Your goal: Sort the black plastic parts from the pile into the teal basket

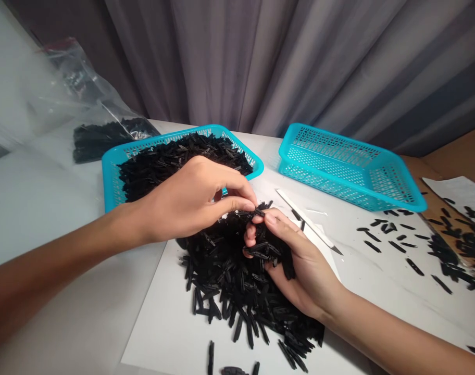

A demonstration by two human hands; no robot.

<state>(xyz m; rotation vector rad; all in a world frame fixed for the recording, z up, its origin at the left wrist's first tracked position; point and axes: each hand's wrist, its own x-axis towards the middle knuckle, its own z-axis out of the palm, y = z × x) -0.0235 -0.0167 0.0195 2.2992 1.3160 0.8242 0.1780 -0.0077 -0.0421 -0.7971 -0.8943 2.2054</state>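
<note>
My left hand [206, 200] comes in from the left, its thumb and index finger pinched on one end of a small, slim black piece [258, 211]. The thumb and fingers of my right hand [300, 255] close on the other end of it. Several more black pieces [266, 250] lie in the curled fingers and palm of that right hand. Below both hands spreads a heap of the same black pieces [237, 286] on a white sheet [151, 317]. What the pieces are made of I cannot tell.
A turquoise basket [112, 192] full of black pieces stands behind my left hand. Another turquoise basket [339, 190] is at the back right. A white-handled craft knife [308, 221] lies near my right hand. A clear bag [108, 135] is at left; loose pieces [415, 266] lie at right.
</note>
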